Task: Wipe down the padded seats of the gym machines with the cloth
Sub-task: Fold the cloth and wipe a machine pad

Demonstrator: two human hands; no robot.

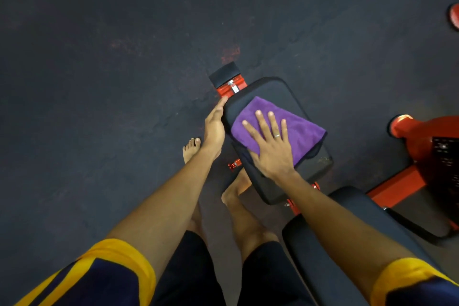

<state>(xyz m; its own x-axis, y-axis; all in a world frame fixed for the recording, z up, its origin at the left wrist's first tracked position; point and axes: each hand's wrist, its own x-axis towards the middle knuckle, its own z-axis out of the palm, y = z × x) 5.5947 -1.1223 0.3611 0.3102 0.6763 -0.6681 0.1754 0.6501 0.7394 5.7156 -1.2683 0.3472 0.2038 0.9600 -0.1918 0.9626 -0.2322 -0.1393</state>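
Note:
A black padded seat (269,90) on an orange frame sits in the middle of the view. A folded purple cloth (301,131) lies flat on the seat. My right hand (272,146) presses on the cloth with the palm down and the fingers spread. My left hand (214,129) rests flat against the seat's left edge, fingers straight, with nothing in it. A second, longer black pad (323,251) lies under my right forearm, nearer to me.
Dark rubber floor (99,69) stretches to the left and far side. My bare feet (191,149) stand just left of the seat. Orange machine parts (422,136) and a black footplate stand at the right. A red disc (454,16) shows at the right edge.

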